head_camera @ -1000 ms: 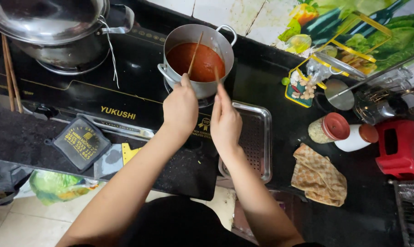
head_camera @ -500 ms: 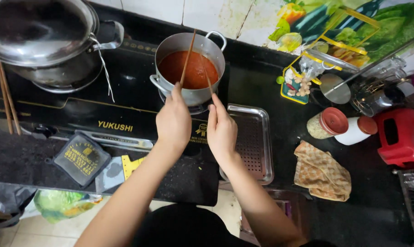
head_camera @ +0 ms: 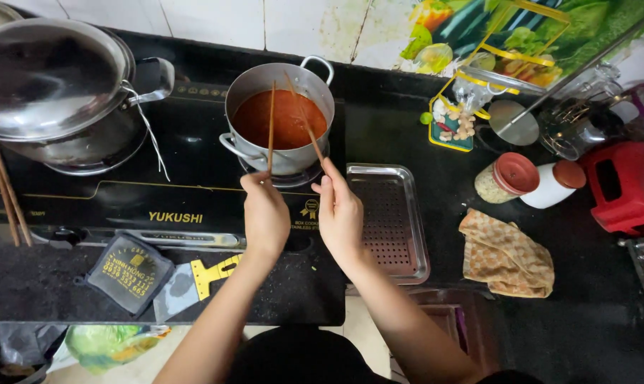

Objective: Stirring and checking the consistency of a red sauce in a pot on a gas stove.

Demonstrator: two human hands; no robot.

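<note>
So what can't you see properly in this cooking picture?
Head view only:
- What is under the red sauce in the small pot: the sauce hides it, and both chopsticks' tips.
- Inside the big pan: its lid covers it.
- The red stool: cut off by the right edge.

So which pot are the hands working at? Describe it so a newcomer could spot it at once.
On the black cooktop, look right of the big lidded steel pot. The small steel pot sits ahead of the left hand and right hand. It alone is uncovered, holding red-orange liquid with chopsticks dipped in.
</note>
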